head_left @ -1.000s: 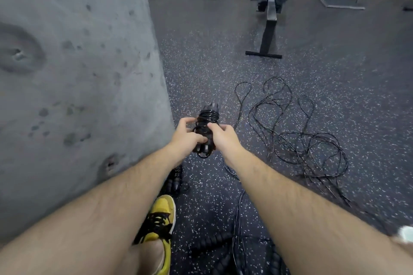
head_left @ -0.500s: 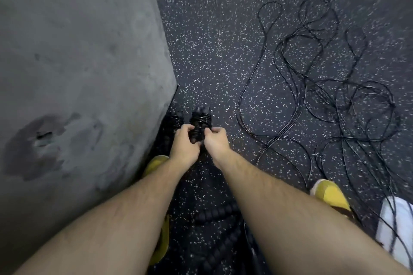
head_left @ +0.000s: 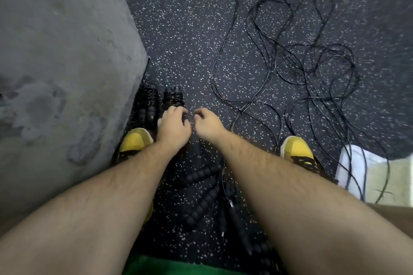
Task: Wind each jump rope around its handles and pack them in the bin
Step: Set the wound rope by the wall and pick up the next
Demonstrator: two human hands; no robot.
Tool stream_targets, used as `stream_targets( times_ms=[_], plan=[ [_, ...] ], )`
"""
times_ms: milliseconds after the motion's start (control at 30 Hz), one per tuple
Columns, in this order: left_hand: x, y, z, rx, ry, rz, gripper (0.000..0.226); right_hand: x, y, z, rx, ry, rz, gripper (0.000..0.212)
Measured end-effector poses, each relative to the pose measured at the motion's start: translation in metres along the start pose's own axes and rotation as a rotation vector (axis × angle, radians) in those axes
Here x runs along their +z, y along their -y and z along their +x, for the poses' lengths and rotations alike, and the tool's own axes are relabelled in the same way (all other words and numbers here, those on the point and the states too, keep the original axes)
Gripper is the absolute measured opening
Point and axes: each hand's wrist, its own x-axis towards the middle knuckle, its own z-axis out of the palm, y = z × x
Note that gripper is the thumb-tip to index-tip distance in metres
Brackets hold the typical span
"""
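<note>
A wound black jump rope (head_left: 172, 98) lies low over the speckled floor, right of a second wound jump rope (head_left: 148, 101) that lies against the grey wall. My left hand (head_left: 173, 128) grips the near end of the first bundle. My right hand (head_left: 206, 123) hovers just right of it, a small gap away, with fingers loosely curled and nothing in them. A tangle of loose black ropes (head_left: 290, 56) spreads over the floor to the right. Loose ribbed handles (head_left: 201, 194) lie between my feet.
A grey concrete wall (head_left: 62, 62) fills the left side. My yellow shoes (head_left: 135, 143) (head_left: 298, 148) stand either side of the hands. A white container (head_left: 357, 172), with ropes trailing over it, sits at the right edge. Bare rubber floor (head_left: 178, 29) lies ahead.
Both hands lowered the wound rope toward the floor beside the other bundle. My right hand has let go and moved slightly right; the left hand still holds it.
</note>
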Motion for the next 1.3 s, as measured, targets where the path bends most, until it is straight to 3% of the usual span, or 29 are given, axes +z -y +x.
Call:
stream_targets(
  times_ms=[133, 233, 433, 533, 700, 867, 1000, 1200, 1300],
  plan=[
    [0.03, -0.031, -0.039, 0.084, 0.125, -0.051, 0.021, -0.027, -0.052, -0.045, 0.057, -0.09, -0.013, 0.03],
    [0.054, -0.048, -0.067, 0.035, 0.252, -0.064, 0.019, -0.035, -0.093, -0.08, 0.158, -0.143, 0.015, 0.028],
    [0.081, -0.048, -0.1, -0.078, 0.461, 0.122, 0.041, -0.023, -0.146, -0.118, 0.319, -0.087, 0.002, 0.017],
    [0.083, -0.033, -0.108, -0.073, 0.489, 0.276, 0.041, -0.016, -0.155, -0.124, 0.311, 0.015, -0.064, 0.013],
    [0.084, -0.019, -0.11, -0.085, 0.494, 0.32, 0.027, -0.019, -0.161, -0.118, 0.363, -0.016, -0.038, 0.019],
    [0.101, -0.036, -0.103, 0.116, 0.404, 0.26, 0.034, -0.035, -0.174, -0.11, 0.42, -0.246, -0.254, 0.047],
    [0.124, -0.072, -0.099, 0.247, 0.441, 0.222, 0.03, -0.053, -0.193, -0.1, 0.512, -0.348, -0.359, 0.047],
    [0.16, -0.114, -0.097, 0.064, 0.668, 0.005, 0.023, -0.072, -0.212, -0.078, 0.53, -0.324, -0.119, 0.043],
    [0.16, -0.125, -0.096, 0.012, 0.674, -0.019, 0.027, -0.072, -0.209, -0.077, 0.552, -0.355, 0.089, 0.058]
  ],
)
